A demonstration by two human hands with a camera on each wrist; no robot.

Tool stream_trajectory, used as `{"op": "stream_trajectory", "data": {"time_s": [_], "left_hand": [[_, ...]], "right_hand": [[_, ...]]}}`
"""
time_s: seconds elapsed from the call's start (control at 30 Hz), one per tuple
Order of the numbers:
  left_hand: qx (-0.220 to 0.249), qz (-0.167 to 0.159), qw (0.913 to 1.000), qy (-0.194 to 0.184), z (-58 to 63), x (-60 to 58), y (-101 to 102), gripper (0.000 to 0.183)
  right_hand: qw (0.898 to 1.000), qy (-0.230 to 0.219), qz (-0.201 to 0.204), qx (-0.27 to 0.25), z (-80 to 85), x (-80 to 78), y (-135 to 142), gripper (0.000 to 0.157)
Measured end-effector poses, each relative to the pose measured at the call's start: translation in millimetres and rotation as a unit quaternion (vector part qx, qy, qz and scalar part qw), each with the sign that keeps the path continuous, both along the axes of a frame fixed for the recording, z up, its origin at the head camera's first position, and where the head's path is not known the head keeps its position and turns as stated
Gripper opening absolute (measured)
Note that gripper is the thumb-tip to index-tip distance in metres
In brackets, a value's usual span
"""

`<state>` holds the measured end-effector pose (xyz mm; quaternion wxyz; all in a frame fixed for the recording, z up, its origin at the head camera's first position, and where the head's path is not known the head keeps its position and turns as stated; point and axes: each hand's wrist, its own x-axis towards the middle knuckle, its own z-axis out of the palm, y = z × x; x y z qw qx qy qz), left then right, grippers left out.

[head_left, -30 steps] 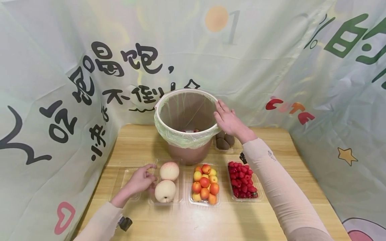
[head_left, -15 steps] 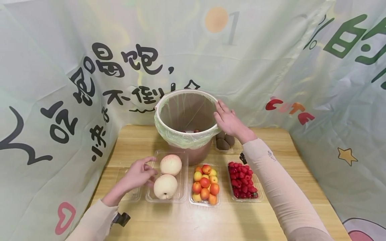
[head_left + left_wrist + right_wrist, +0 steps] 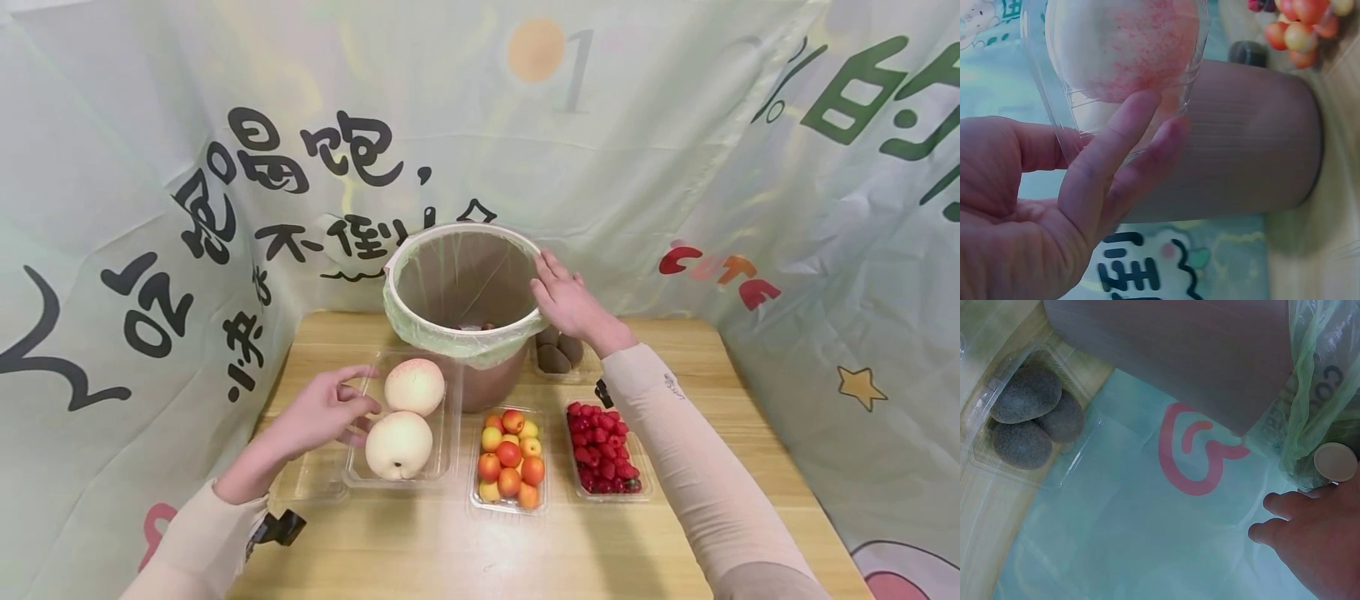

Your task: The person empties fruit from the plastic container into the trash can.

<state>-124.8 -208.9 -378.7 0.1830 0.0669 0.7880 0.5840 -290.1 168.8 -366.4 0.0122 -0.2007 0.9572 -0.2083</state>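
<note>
My left hand (image 3: 322, 414) grips the left side of a clear plastic box (image 3: 450, 425), raised over the table. In the box lie two large pale peaches, a pink-blushed one (image 3: 414, 387) behind a whiter one (image 3: 399, 444). The left wrist view shows the fingers (image 3: 1104, 147) and thumb on either side of the box wall. A brownish bin (image 3: 487, 385) with a pale green liner bag (image 3: 457, 348) stands behind. Against the right of the bin's white rim, my right hand (image 3: 573, 307) rests with straight fingers. A few small dark things (image 3: 480, 326) lie inside the bin.
A clear box of small red-yellow fruits (image 3: 508, 454) sits on the table (image 3: 540, 554), with a box of raspberries (image 3: 602, 446) to its right. Brown kiwis (image 3: 1025, 394) lie in a box by the bin. Another clear container (image 3: 311, 483) stands at the left. Printed cloth walls surround the table.
The peach box has risen from the table and moved up and left in my left hand, tilting slightly. My right hand has stayed on the bin's rim.
</note>
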Motion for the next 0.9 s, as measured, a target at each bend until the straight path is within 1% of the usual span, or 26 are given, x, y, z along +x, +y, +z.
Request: {"op": "stream_trajectory", "data": {"time_s": [0.17, 0.3, 0.6, 0.8, 0.9], "left_hand": [[0.003, -0.008, 0.9999, 0.007, 18.5, -1.1, -4.6, 0.060], [-0.001, -0.010, 0.9998, 0.018, 28.4, -2.7, -7.1, 0.059], [-0.019, -0.007, 0.9990, 0.041, 50.9, -10.1, -10.5, 0.060], [-0.022, -0.001, 0.9992, 0.035, 63.3, -22.2, -10.5, 0.062], [-0.022, 0.006, 0.9994, 0.028, 70.1, -31.4, -8.1, 0.066]], "right_hand": [[1.000, 0.000, 0.000, 0.001, -0.6, -1.4, -0.5, 0.066], [1.000, 0.000, 0.000, 0.001, -0.4, -1.4, -0.9, 0.065], [1.000, -0.005, -0.004, 0.001, 0.4, -0.2, -2.3, 0.066], [1.000, -0.002, -0.005, 0.002, 0.5, 0.1, -3.0, 0.067], [1.000, -0.002, -0.005, 0.003, 1.2, 0.1, -1.6, 0.067]]}}
